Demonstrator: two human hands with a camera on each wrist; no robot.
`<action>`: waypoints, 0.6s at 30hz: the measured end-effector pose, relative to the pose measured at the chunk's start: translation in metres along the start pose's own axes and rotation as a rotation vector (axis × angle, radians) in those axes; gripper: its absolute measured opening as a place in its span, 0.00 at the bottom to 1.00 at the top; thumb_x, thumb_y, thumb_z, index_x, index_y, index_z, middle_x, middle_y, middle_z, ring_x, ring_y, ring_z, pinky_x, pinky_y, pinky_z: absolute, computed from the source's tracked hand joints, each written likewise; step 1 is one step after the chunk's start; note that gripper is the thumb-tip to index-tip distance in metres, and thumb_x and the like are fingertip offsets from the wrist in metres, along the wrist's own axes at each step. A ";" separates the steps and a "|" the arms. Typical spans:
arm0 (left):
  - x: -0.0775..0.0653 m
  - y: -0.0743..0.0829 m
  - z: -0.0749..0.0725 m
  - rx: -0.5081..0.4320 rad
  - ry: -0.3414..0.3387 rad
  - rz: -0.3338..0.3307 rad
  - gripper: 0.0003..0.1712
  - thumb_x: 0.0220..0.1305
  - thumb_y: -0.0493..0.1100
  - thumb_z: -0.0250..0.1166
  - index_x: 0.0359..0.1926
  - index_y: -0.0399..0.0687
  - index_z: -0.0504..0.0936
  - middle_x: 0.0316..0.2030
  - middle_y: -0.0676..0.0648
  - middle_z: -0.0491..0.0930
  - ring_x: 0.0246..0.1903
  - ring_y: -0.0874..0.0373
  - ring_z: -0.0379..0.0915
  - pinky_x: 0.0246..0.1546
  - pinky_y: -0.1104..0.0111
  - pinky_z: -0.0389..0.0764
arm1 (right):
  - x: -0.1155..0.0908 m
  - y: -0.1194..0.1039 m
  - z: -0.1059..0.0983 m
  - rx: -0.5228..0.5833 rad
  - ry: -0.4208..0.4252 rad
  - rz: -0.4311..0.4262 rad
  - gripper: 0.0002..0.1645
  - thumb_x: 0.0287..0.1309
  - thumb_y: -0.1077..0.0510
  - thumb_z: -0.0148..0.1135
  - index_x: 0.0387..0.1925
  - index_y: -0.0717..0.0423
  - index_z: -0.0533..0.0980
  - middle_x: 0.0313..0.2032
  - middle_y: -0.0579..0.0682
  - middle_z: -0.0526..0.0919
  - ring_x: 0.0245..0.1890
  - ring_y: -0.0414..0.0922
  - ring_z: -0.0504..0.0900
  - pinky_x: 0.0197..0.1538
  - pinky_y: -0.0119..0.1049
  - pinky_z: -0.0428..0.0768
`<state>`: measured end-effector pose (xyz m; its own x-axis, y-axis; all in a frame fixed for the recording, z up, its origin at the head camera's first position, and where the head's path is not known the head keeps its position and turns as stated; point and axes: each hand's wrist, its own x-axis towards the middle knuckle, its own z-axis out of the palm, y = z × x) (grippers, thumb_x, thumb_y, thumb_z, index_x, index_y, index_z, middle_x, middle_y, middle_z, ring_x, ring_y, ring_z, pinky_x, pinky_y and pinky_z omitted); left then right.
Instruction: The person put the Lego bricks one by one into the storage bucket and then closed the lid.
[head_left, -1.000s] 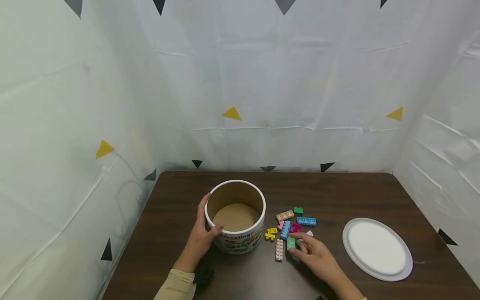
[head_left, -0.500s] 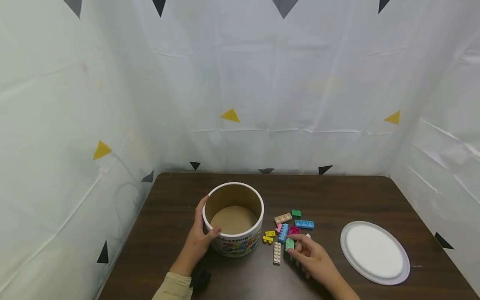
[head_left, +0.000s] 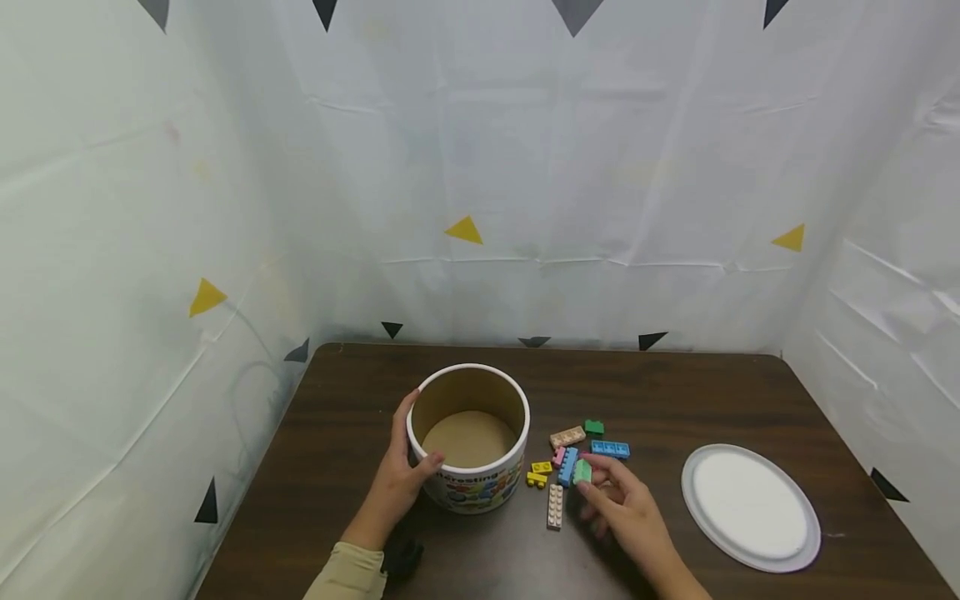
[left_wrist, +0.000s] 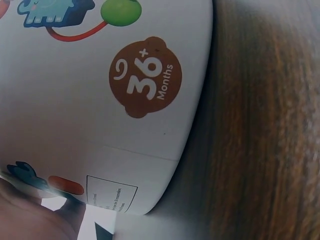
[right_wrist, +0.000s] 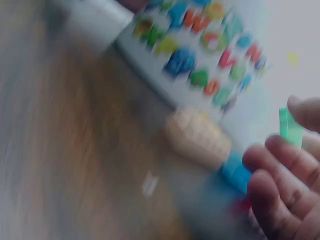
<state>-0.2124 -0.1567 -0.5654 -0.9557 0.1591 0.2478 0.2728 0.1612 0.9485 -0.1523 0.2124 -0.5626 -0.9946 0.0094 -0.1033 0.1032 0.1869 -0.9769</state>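
A round white tub (head_left: 480, 492) with a colourful printed side stands on the table, its inside bare. My left hand (head_left: 397, 475) grips it on the left, thumb over the near rim and fingers along the outer wall. In the left wrist view the tub's printed wall (left_wrist: 90, 100) fills much of the picture. Between thumb and fingers my right hand (head_left: 626, 508) pinches a light green toy brick (head_left: 582, 472), close beside a blue brick (head_left: 567, 467). The same green brick (right_wrist: 290, 127) shows in the right wrist view, partly hidden by the fingers.
Around the right hand lie a beige brick (head_left: 554, 507), small yellow bricks (head_left: 537, 480), another blue brick (head_left: 610, 449), a dark green brick (head_left: 593, 427) and a tan brick (head_left: 567, 437). A round white lid (head_left: 750, 508) lies at the right. White sheeting (head_left: 555, 167) surrounds the table.
My right hand has lifted the light green brick slightly and moved it a little away from me, tilting it. The left hand keeps its grip on the tub.
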 end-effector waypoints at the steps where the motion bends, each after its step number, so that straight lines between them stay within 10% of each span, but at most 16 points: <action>1: 0.000 0.001 0.000 -0.001 0.000 -0.002 0.58 0.67 0.61 0.75 0.86 0.83 0.46 0.87 0.48 0.52 0.83 0.37 0.54 0.76 0.30 0.55 | 0.000 -0.004 0.000 0.012 0.002 -0.014 0.30 0.72 0.51 0.72 0.71 0.51 0.77 0.47 0.62 0.83 0.30 0.55 0.89 0.25 0.46 0.84; 18: -0.001 -0.003 0.003 0.011 -0.003 -0.005 0.58 0.68 0.60 0.74 0.87 0.82 0.45 0.86 0.43 0.53 0.80 0.33 0.58 0.72 0.32 0.62 | 0.027 -0.085 0.038 0.271 -0.101 -0.273 0.27 0.80 0.54 0.64 0.74 0.54 0.73 0.50 0.58 0.84 0.50 0.46 0.91 0.54 0.42 0.89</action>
<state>-0.2123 -0.1544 -0.5686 -0.9567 0.1613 0.2422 0.2690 0.1732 0.9474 -0.1875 0.1592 -0.4899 -0.9812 -0.1034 0.1630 -0.1531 -0.0974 -0.9834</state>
